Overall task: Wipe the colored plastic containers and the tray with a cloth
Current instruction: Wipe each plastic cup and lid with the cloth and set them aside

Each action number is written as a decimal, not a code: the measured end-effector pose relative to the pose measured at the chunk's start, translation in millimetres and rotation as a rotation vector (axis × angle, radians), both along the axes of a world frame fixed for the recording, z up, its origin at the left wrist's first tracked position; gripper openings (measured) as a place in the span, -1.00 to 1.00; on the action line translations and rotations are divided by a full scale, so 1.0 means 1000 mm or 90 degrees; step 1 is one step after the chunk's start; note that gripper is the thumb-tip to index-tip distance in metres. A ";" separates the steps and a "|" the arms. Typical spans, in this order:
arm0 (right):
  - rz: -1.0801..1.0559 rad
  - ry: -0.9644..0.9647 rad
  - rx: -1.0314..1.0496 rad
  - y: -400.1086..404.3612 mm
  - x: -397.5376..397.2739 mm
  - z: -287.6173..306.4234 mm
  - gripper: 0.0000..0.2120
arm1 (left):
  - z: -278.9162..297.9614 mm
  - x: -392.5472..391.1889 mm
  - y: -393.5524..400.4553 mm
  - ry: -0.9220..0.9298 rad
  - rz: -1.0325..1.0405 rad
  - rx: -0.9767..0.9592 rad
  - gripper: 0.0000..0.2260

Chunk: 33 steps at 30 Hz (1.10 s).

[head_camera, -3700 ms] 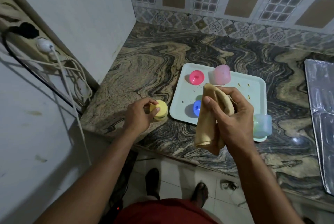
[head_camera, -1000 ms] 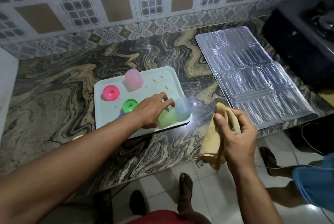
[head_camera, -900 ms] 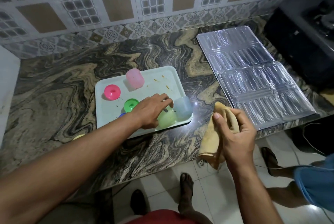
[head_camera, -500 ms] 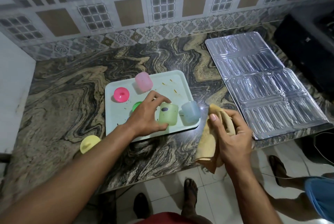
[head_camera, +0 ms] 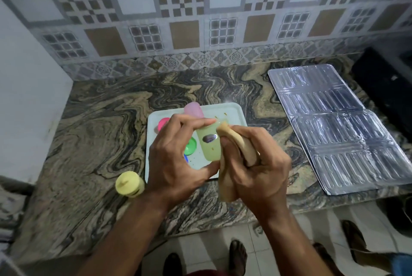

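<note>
Head view, looking down at a marbled stone table (head_camera: 93, 133) against a tiled wall.

Left hand (head_camera: 178, 159), centre of frame: its grip is closed around a pale green container (head_camera: 209, 142), fingertips over the top edge, thumb under the lower end. The container is lifted above the tray and tilted; a dark oval mark shows on its side.

Right hand (head_camera: 256, 164), just right of the left: its grip is clenched on a tan cloth (head_camera: 231, 155). The bunched upper end of the cloth presses against the right side of the green container; the loose end hangs down below the fist.

White tray (head_camera: 151, 124) lies on the table behind the hands, largely covered by them. On it, upper part: a pink container (head_camera: 193, 109) lying on its side, and left of it a bright pink lid (head_camera: 163, 123). Between the left fingers a green lid (head_camera: 191, 146) shows, and below it a sliver of blue (head_camera: 186, 158), probably another lid — too hidden to be sure. Small specks of debris sit near the tray's upper right corner.

Yellow container (head_camera: 129, 184) stands on the table off the tray, just beside its lower left corner.

A ribbed foil sheet (head_camera: 334, 126) lies flat at the right of the frame, well apart from the tray.

Sandalled feet show on the tiled floor along the bottom edge.
</note>
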State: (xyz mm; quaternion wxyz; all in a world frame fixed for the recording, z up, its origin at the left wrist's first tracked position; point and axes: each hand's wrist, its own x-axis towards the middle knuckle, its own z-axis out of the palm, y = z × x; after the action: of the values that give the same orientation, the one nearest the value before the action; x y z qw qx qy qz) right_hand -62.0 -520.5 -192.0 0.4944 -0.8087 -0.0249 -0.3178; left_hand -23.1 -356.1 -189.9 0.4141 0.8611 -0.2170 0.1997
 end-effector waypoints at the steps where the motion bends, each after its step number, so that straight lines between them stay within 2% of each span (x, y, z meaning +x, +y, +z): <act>1: 0.003 0.000 0.018 0.001 0.003 0.003 -0.87 | 0.002 -0.001 0.002 -0.008 0.000 -0.005 -0.43; 4: 0.013 0.009 0.063 0.003 0.011 0.014 -0.87 | 0.003 -0.005 0.009 -0.020 0.005 -0.035 -0.41; 12: 0.082 0.036 0.086 0.005 0.004 0.010 -0.70 | -0.003 -0.007 0.020 0.002 0.093 -0.202 -0.39; 15: 0.085 -0.012 0.150 0.007 -0.004 0.007 -0.76 | -0.001 -0.004 0.023 0.039 0.120 -0.284 -0.38; 20: 0.095 -0.064 0.119 0.017 -0.004 0.016 -0.83 | 0.004 -0.008 0.015 0.058 0.007 -0.360 -0.32; 22: 0.092 -0.069 0.088 0.017 -0.003 0.018 -0.85 | 0.005 -0.007 0.016 0.047 0.028 -0.348 -0.33; 27: 0.073 -0.087 -0.024 0.016 0.000 0.029 -0.85 | 0.017 -0.011 0.019 -0.029 0.074 -0.167 -0.40; 29: 0.060 -0.085 -0.062 0.018 0.002 0.036 -0.86 | 0.022 -0.017 0.017 -0.048 0.064 -0.139 -0.39; 33: 0.045 -0.083 -0.026 0.020 0.021 0.047 -0.89 | 0.022 -0.020 0.022 -0.064 0.065 -0.124 -0.42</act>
State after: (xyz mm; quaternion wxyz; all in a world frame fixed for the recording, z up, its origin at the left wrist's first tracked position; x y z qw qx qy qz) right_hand -41.4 -500.4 -145.4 0.4860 -0.7948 -0.0923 -0.3516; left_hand -43.5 -334.1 -168.1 0.4739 0.8157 -0.1727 0.2833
